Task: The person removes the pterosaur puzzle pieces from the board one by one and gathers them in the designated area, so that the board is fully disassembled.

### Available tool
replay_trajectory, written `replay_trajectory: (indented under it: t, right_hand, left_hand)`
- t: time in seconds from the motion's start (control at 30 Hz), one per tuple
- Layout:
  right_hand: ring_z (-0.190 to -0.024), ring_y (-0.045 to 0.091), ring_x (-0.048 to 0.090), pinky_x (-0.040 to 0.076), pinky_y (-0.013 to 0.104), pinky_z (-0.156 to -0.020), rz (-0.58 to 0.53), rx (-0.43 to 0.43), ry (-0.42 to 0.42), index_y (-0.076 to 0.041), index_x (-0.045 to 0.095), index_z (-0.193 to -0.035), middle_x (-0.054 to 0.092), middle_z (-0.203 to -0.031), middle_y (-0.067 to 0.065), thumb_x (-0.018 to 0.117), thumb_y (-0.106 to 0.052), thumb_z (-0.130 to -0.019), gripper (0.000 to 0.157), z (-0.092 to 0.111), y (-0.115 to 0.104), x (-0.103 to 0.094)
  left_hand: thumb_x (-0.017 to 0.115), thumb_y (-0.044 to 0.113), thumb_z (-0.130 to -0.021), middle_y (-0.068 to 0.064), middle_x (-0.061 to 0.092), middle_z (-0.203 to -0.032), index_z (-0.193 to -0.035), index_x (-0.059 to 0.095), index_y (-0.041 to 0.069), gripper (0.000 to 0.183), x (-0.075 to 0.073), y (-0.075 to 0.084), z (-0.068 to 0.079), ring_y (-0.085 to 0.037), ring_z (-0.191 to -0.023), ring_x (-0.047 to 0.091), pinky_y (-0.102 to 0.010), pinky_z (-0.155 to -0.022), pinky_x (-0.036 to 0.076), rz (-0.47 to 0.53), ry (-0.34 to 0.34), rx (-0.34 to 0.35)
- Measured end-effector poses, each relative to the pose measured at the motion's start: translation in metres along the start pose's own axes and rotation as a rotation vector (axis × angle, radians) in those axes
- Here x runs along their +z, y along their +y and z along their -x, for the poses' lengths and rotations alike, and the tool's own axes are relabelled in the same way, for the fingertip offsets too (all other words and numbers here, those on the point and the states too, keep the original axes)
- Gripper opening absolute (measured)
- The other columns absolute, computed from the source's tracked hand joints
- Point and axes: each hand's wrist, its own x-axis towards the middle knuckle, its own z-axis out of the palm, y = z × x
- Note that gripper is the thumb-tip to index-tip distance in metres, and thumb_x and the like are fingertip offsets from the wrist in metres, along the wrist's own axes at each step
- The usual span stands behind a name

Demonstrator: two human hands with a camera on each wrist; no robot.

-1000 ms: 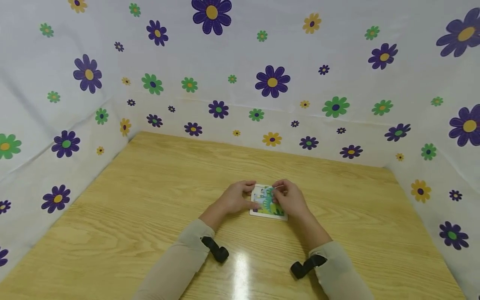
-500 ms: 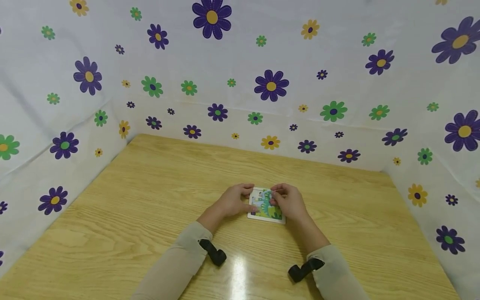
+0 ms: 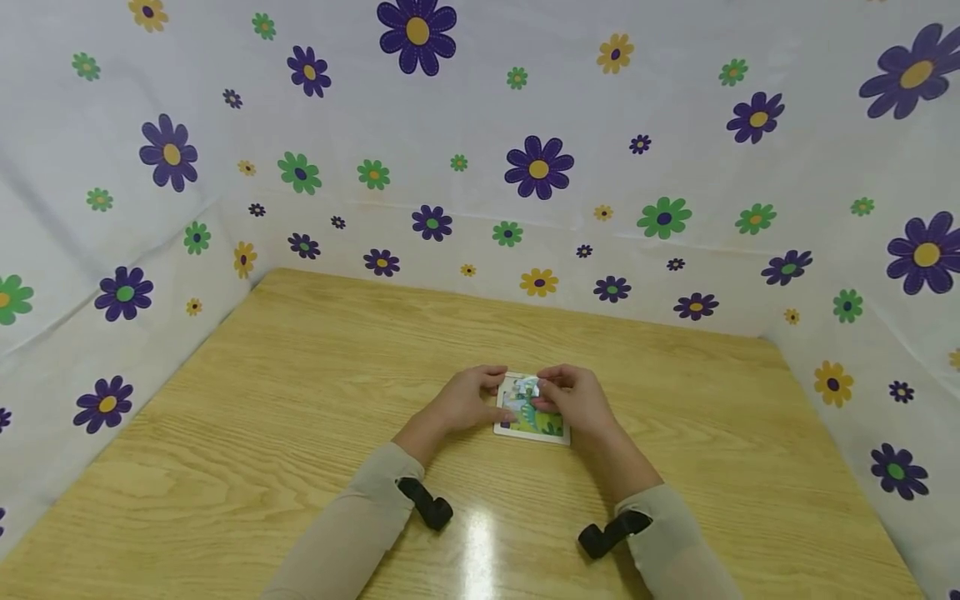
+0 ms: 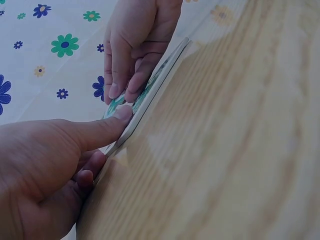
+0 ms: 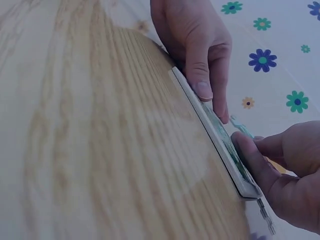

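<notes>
A small jigsaw puzzle [image 3: 542, 423] in a white tray lies on the table, with a green and teal cartoon picture. My left hand [image 3: 463, 402] grips its left side, thumb over the front part of the picture and fingers at the far corner. In the left wrist view that thumb presses on the rim of the tray [image 4: 150, 102]. My right hand [image 3: 583, 402] pinches a puzzle piece [image 3: 528, 387] over the upper part of the picture. Seen from the right wrist, the teal piece [image 5: 242, 126] stands tilted up from the tray; the fingers hide much of it.
The wood-grain table [image 3: 315, 400] spreads around the tray on every side. A white cloth with printed flowers [image 3: 480, 117] hangs behind it and along both sides. Each sleeve carries a black wrist camera mount [image 3: 431, 504].
My right hand has shifted a little left over the picture, and the piece in its fingers now tilts and shows a pale, shiny face. My left hand keeps its grip on the tray.
</notes>
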Motion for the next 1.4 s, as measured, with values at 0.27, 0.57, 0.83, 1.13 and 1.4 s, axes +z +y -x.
replay_trajectory:
  t: [0.27, 0.57, 0.83, 1.13, 1.4]
  right_hand:
    - [-0.078, 0.01, 0.069, 0.059, 0.021, -0.073, 0.017, 0.019, 0.016, 0.005, 0.06, -0.127, 0.063, -0.109, 0.018, 0.061, -0.004, -0.099, 0.029, -0.002, -0.002, -0.021]
    - [-0.084, 0.011, 0.067, 0.057, 0.02, -0.077, 0.105, 0.027, 0.032, 0.002, 0.06, -0.129, 0.063, -0.115, 0.018, 0.063, -0.011, -0.099, 0.034, 0.001, -0.002, -0.05]
    - [-0.08, 0.009, 0.066, 0.058, 0.021, -0.076, 0.094, 0.058, 0.041, 0.007, 0.056, -0.129, 0.063, -0.112, 0.018, 0.064, -0.01, -0.098, 0.036, 0.004, 0.001, -0.072]
    - [-0.078, 0.005, 0.067, 0.058, 0.019, -0.075, 0.108, 0.064, 0.015, 0.012, 0.052, -0.132, 0.066, -0.104, 0.011, 0.065, -0.01, -0.097, 0.043, 0.009, 0.006, -0.099]
    - [-0.075, 0.005, 0.068, 0.059, 0.02, -0.072, 0.111, 0.104, 0.007, 0.014, 0.053, -0.129, 0.068, -0.093, 0.003, 0.068, -0.008, -0.095, 0.044, 0.012, 0.012, -0.112]
  left_hand:
    - [0.085, 0.033, -0.08, -0.003, 0.051, -0.152, -0.149, 0.049, 0.012, 0.081, -0.001, 0.001, 0.001, -0.02, -0.119, 0.058, -0.04, -0.106, 0.045, 0.018, -0.013, 0.013]
    - [0.084, 0.033, -0.081, -0.003, 0.049, -0.153, -0.15, 0.047, 0.014, 0.08, -0.002, 0.001, 0.003, -0.023, -0.124, 0.056, -0.043, -0.108, 0.045, 0.017, -0.03, 0.008]
    - [0.084, 0.034, -0.081, -0.002, 0.048, -0.154, -0.15, 0.047, 0.013, 0.081, -0.002, 0.001, 0.002, -0.022, -0.125, 0.057, -0.042, -0.109, 0.044, 0.013, -0.031, 0.01]
    - [0.085, 0.032, -0.081, -0.002, 0.048, -0.154, -0.15, 0.048, 0.014, 0.08, -0.002, 0.004, 0.002, -0.022, -0.125, 0.057, -0.042, -0.11, 0.044, 0.019, -0.03, -0.006]
    - [0.085, 0.032, -0.08, -0.001, 0.046, -0.155, -0.149, 0.048, 0.014, 0.08, -0.003, 0.003, 0.002, -0.022, -0.125, 0.056, -0.042, -0.109, 0.044, 0.036, -0.034, -0.003]
